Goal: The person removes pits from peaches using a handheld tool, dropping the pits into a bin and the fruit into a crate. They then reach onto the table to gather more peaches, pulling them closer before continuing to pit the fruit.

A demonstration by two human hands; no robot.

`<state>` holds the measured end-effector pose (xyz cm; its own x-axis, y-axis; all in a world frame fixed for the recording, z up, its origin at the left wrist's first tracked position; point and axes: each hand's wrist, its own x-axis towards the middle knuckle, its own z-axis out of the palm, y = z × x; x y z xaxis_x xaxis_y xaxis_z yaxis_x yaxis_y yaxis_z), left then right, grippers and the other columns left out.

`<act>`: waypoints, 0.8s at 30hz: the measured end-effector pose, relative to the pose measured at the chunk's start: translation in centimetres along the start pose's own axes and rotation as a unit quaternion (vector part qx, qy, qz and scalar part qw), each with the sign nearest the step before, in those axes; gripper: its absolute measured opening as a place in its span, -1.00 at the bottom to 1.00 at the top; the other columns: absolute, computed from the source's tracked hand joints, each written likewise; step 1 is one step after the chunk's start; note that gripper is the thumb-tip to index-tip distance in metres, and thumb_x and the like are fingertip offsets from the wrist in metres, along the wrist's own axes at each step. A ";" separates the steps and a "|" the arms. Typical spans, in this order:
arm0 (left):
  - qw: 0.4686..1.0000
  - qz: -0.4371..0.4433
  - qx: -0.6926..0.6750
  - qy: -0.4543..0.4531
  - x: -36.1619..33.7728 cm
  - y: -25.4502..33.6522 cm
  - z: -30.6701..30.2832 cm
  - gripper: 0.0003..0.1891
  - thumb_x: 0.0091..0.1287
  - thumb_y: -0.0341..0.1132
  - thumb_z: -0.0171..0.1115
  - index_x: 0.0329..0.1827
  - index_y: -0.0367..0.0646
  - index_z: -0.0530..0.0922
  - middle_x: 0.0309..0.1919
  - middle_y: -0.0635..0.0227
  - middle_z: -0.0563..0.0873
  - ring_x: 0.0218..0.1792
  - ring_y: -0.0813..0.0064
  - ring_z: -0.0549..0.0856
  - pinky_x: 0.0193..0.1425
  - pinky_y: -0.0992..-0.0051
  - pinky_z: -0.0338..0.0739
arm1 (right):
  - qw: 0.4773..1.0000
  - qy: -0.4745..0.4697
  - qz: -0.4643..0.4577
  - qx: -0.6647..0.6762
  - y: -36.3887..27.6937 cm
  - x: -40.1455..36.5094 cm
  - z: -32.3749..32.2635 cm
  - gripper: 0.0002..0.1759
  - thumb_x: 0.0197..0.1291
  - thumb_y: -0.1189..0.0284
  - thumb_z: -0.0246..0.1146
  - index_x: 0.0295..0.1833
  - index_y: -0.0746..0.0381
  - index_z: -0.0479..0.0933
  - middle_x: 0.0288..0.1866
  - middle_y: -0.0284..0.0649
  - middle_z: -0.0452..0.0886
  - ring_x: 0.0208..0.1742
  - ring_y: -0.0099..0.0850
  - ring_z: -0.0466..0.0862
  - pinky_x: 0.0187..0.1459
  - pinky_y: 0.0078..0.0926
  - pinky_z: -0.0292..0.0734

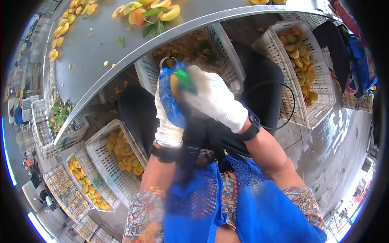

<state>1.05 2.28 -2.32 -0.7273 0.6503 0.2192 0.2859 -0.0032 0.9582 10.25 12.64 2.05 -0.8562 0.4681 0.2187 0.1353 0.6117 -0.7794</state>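
My left hand (169,101), in a white knit glove with a blue coated palm, is closed around a yellow-orange piece of fruit (174,84), mostly hidden by the fingers. My right hand (212,95), in a white glove blurred by motion, grips a green-handled tool (185,80) against the fruit. A thin metal loop (168,60) shows just above the left fingertips; I cannot tell whether it belongs to the tool. Both hands are over my lap, in front of a crate (235,60) containing fruit scraps and brown pits.
A metal table (95,44) with a raised rim curves across the front, bearing halved yellow fruit (170,13) and leaves. Crates of fruit stand at right (320,81) and lower left (101,152). A leafy crate (40,121) is at far left. A black cable (292,97) loops on the right.
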 end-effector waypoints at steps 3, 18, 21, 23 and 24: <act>0.820 -0.279 -0.494 0.071 1.6 1.9 -1.0 -0.50 0.56 0.01 -0.07 0.23 -0.24 0.53 0.13 0.13 0.67 0.14 0.29 0.65 0.32 0.29 0.50 | 0.995 0.061 0.082 0.018 -0.2 -1.5 -1.4 -0.71 0.22 0.36 0.30 -0.08 0.28 0.40 -0.45 0.11 0.63 -0.35 0.06 0.70 -0.32 -0.03 0.58; 0.863 -0.217 -0.455 0.031 1.3 4.1 -1.6 -0.39 0.50 0.08 0.02 0.30 -0.33 0.44 0.17 -0.05 0.62 0.20 0.05 0.62 0.43 0.05 0.42 | 1.000 0.012 0.004 0.020 -3.0 -4.4 0.6 -0.66 0.19 0.40 0.35 -0.07 0.40 0.42 -0.52 0.01 0.57 -0.48 0.02 0.63 -0.45 -0.11 0.52; 0.874 -0.212 -0.436 0.038 1.2 4.5 -1.2 -0.40 0.51 0.08 0.01 0.27 -0.34 0.45 0.13 -0.05 0.64 0.15 0.05 0.65 0.38 0.05 0.48 | 0.999 -0.007 0.029 0.043 -3.1 -4.2 0.6 -0.66 0.21 0.40 0.33 -0.08 0.40 0.40 -0.50 0.03 0.58 -0.45 0.03 0.64 -0.44 -0.09 0.52; 0.886 -0.207 -0.411 0.051 1.2 4.4 -0.9 -0.42 0.51 0.07 0.01 0.24 -0.34 0.47 0.08 -0.04 0.66 0.10 0.06 0.68 0.30 0.08 0.55 | 0.998 -0.017 0.041 0.051 -3.1 -4.2 0.8 -0.67 0.22 0.40 0.32 -0.08 0.40 0.40 -0.49 0.05 0.59 -0.43 0.05 0.64 -0.42 -0.07 0.52; 0.892 -0.205 -0.398 0.059 1.2 4.4 -0.9 -0.43 0.52 0.07 0.01 0.22 -0.34 0.48 0.06 -0.03 0.67 0.07 0.07 0.69 0.26 0.10 0.59 | 0.997 -0.017 0.045 0.054 -2.9 -4.3 1.3 -0.67 0.23 0.39 0.31 -0.09 0.40 0.39 -0.48 0.07 0.59 -0.43 0.06 0.64 -0.41 -0.06 0.52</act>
<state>0.91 2.37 2.30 -0.7432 0.6365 -0.2063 -0.5182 -0.3527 0.7791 12.90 8.05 2.62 -0.8599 0.4945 0.1265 0.1593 0.4954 -0.8539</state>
